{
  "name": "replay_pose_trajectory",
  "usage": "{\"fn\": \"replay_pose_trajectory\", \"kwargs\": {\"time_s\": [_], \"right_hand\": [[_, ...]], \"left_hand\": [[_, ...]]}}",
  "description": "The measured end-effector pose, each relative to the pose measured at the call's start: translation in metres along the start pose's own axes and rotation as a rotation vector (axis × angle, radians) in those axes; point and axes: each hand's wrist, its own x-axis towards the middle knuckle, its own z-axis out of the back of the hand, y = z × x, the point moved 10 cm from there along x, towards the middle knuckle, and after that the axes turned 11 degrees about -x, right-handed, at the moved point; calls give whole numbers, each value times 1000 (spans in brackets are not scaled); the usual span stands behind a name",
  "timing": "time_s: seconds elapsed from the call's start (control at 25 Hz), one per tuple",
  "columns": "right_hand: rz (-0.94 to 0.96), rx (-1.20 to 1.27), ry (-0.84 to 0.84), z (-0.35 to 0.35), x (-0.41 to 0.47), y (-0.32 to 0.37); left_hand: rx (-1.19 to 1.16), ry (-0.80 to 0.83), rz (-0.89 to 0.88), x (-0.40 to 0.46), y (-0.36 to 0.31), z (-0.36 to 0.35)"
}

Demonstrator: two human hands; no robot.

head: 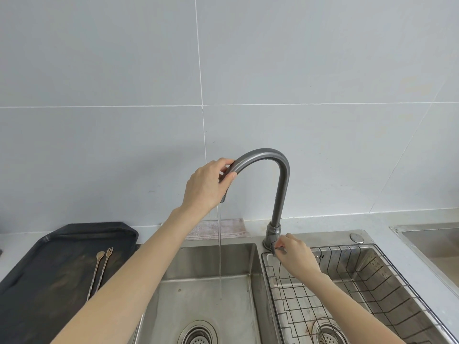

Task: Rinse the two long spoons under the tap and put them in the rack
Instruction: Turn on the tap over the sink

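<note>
Two long twisted-handle utensils lie side by side on a dark tray (pixel 37 269) at the left: one with a spoon end (pixel 96 271) and one with a fork-like end (pixel 105 264). A grey gooseneck tap (pixel 282 184) stands between two sink basins. My left hand (pixel 207 184) grips the tap's spout end over the left basin (pixel 206 294). A thin stream of water (pixel 219 244) runs down into that basin. My right hand (pixel 295 254) pinches the tap's lever at its base. A wire rack (pixel 372 289) sits in the right basin.
A pinkish cloth (pixel 223 229) lies on the counter behind the left basin. Drain strainers sit at the bottom of both basins. Another steel basin edge (pixel 432 242) shows at the far right. A grey tiled wall rises behind.
</note>
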Motion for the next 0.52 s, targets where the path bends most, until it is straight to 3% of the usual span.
{"fn": "replay_pose_trajectory", "kwargs": {"time_s": [0.2, 0.36, 0.52], "right_hand": [[61, -49, 70, 3, -5, 6], [104, -51, 27, 13, -14, 18], [169, -144, 124, -8, -29, 41]], "left_hand": [[-79, -2, 12, -4, 0, 1], [-58, 83, -13, -17, 8, -1], [72, 251, 26, -46, 33, -10]]}}
